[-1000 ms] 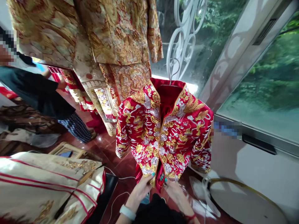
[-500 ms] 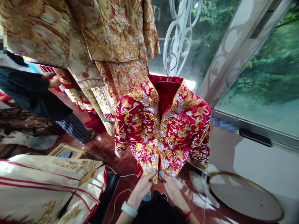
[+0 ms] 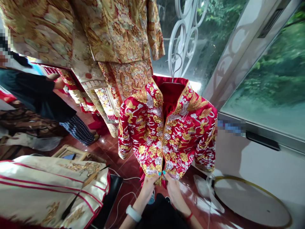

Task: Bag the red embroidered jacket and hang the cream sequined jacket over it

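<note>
- Head view: gold embroidered robes [image 3: 114,35] hang up at the back, a person in dark clothes [image 3: 35,95] beside them on the left.
- The red jacket [image 3: 166,133] hangs on a wire hanger [image 3: 175,68] straight ahead of me, its front edges meeting.
- My left hand [image 3: 149,184] pinches the jacket's left hem corner.
- My right hand [image 3: 172,184] pinches the right hem corner, thumbs nearly touching.

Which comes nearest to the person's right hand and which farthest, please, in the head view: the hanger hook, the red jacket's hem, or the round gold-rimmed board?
1. Red jacket's hem: pinched by the right hand, at the front opening.
2. Round gold-rimmed board: on the floor, to the right.
3. Hanger hook: far above, at the jacket's collar.
</note>
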The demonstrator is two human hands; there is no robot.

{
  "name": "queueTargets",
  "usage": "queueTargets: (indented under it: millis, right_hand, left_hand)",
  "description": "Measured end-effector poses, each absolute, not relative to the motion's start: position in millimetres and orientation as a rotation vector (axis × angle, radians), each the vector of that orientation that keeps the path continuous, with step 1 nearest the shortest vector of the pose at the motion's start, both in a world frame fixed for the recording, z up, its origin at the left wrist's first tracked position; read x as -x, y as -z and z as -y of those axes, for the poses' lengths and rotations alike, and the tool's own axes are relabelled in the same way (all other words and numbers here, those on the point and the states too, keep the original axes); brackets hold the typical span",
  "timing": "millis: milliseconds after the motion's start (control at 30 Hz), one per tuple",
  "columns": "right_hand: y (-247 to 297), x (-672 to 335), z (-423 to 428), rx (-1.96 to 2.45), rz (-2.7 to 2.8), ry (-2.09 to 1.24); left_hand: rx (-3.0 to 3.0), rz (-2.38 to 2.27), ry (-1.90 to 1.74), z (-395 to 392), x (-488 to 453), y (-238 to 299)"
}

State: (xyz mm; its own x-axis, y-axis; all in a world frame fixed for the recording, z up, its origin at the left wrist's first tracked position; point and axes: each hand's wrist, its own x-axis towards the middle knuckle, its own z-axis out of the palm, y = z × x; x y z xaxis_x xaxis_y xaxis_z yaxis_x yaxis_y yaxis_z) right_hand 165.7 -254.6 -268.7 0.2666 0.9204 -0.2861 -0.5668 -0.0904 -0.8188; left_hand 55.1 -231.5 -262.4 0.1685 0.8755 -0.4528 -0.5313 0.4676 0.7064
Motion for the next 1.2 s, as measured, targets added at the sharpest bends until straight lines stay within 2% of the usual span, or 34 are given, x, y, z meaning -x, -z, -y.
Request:
queueTargets:
  millis: [433, 600, 700, 867, 1033, 1200]
  right_hand:
    - [320.3, -163.1, 246.1, 1.012, 0.301, -1.419]
    - [332.3, -195.0, 261.2, 1.321, 0.448, -1.634]
    - [331.7, -204.3, 265.6, 1.508, 0.630, -1.585]
    - [319.5, -192.9, 248.8, 1.505, 0.929, -1.478]
    - [318.3, -187.6, 240.4, 1.506, 0.904, -1.455]
    - [316.3, -192.7, 242.6, 1.456, 0.838, -1.568]
  left_hand:
    - [-0.490, -1.042, -1.023, 231.5, -42.4, 324.8]
    - [-0.484, -1.028, -0.932, 228.0, -36.9, 326.2]
    - [-0.491, -1.010, -0.898, 225.7, -35.3, 321.4]
    - [-0.449, -0.913, -0.802, 223.9, -37.3, 313.0]
    - [-0.433, -0.894, -0.772, 222.7, -36.4, 312.7]
    - [-0.474, -0.951, -0.796, 223.9, -31.1, 329.3]
